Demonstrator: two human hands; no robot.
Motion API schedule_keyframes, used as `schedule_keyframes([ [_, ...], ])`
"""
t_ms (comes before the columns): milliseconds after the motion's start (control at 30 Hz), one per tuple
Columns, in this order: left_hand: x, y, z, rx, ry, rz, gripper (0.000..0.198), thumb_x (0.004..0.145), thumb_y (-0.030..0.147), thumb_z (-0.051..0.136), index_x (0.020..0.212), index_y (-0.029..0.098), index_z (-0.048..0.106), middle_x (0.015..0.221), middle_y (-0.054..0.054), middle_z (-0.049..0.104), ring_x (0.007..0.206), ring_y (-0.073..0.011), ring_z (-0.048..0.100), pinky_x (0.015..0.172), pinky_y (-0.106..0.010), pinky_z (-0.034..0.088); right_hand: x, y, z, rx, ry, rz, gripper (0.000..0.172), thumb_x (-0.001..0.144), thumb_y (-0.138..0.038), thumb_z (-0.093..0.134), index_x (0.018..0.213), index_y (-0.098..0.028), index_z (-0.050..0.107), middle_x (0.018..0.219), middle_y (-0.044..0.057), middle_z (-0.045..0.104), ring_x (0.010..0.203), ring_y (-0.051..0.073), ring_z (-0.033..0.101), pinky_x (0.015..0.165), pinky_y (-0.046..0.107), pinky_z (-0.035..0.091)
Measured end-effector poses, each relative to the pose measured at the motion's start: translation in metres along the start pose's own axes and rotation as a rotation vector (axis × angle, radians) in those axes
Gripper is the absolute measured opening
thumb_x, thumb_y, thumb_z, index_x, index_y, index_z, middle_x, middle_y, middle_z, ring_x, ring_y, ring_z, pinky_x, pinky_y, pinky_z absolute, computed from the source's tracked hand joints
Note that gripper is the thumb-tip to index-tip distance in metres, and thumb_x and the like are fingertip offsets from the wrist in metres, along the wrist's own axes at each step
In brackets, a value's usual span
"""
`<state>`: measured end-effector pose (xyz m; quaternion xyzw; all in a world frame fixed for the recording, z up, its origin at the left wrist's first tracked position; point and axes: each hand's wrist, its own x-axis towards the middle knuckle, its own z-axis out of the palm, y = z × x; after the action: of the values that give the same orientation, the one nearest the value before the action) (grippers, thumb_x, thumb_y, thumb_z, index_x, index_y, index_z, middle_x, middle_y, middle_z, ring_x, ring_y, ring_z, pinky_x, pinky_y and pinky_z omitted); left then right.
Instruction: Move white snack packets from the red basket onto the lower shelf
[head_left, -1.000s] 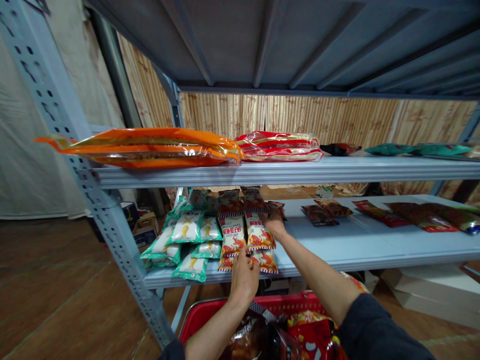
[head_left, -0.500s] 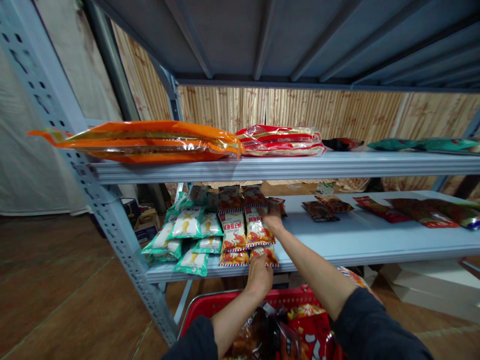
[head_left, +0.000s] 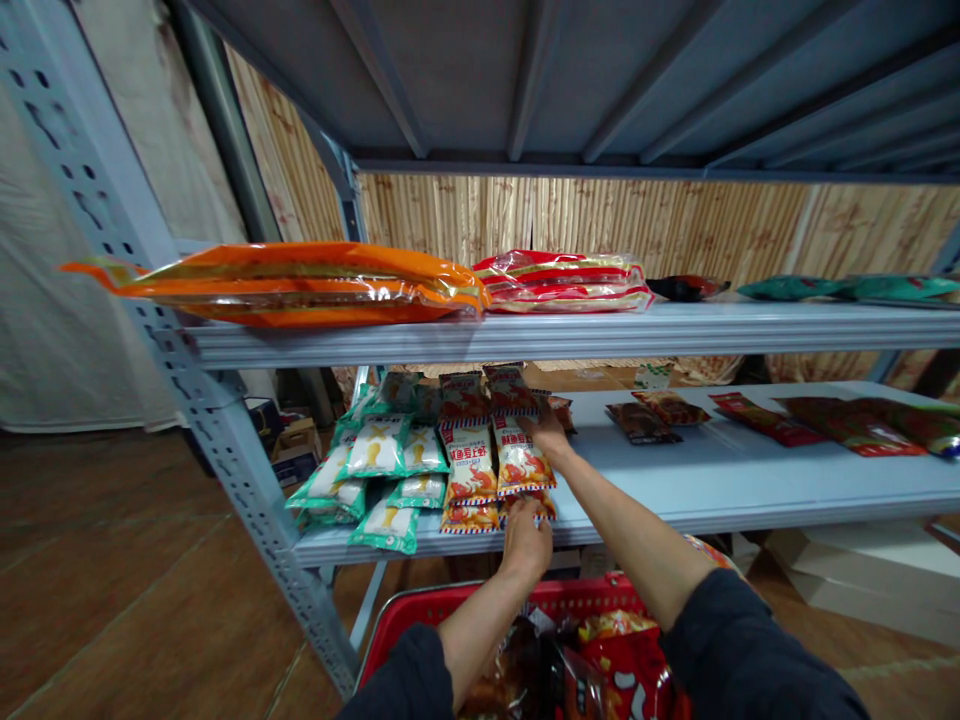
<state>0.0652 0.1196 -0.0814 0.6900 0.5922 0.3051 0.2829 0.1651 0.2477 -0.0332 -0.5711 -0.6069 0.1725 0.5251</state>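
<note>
Stacked orange-and-white snack bags [head_left: 470, 462] with red lettering lie on the lower shelf. My right hand [head_left: 550, 430] is at the upper right edge of the right-hand front bag [head_left: 523, 458], its fingers bent round that edge and partly hidden. Below, my left hand [head_left: 527, 535] has its fingers closed at the same bag's bottom edge, in front of another orange bag [head_left: 471, 517] layer. Left of these sits a heap of green-and-white snack bags [head_left: 377, 445]. Neither hand touches the green ones.
Beneath the shelf edge stands a red basket [head_left: 420, 606] filled with snack packs [head_left: 626, 665]. Orange packs [head_left: 322, 285] and red packs [head_left: 562, 282] lie on the shelf above. More packets [head_left: 645, 422] lie to the right. A perforated metal post [head_left: 217, 440] rises at left.
My left hand has shifted slightly right and up along the front of the orange bags. The right hand stays at the bag's upper edge. The bags look almost unmoved.
</note>
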Motion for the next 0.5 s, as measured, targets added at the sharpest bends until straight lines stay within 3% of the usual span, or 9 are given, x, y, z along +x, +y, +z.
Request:
schedule_keyframes([
  [267, -0.001, -0.009, 0.003, -0.033, -0.019, 0.047, 0.032, 0.070, 0.010, 0.049, 0.099, 0.012, 0.063, 0.113, -0.012, 0.056, 0.108, -0.0187, 0.050, 0.097, -0.028, 0.032, 0.000, 0.011, -0.001, 0.006, -0.004, -0.001, 0.042, 0.074, -0.032, 0.050, 0.115, -0.024, 0.051, 0.106, 0.004, 0.062, 0.102, 0.022, 0.055, 0.090, 0.034, 0.041],
  [500, -0.012, -0.005, -0.013, -0.016, 0.002, 0.089, 0.027, 0.072, 0.007, 0.044, 0.092, 0.014, 0.062, 0.098, -0.010, 0.059, 0.090, -0.0155, 0.056, 0.085, -0.026, 0.041, 0.001, 0.015, 0.000, 0.016, -0.008, -0.037, 0.043, 0.075, -0.034, 0.049, 0.117, -0.025, 0.049, 0.109, 0.003, 0.061, 0.102, 0.022, 0.055, 0.089, 0.035, 0.043],
])
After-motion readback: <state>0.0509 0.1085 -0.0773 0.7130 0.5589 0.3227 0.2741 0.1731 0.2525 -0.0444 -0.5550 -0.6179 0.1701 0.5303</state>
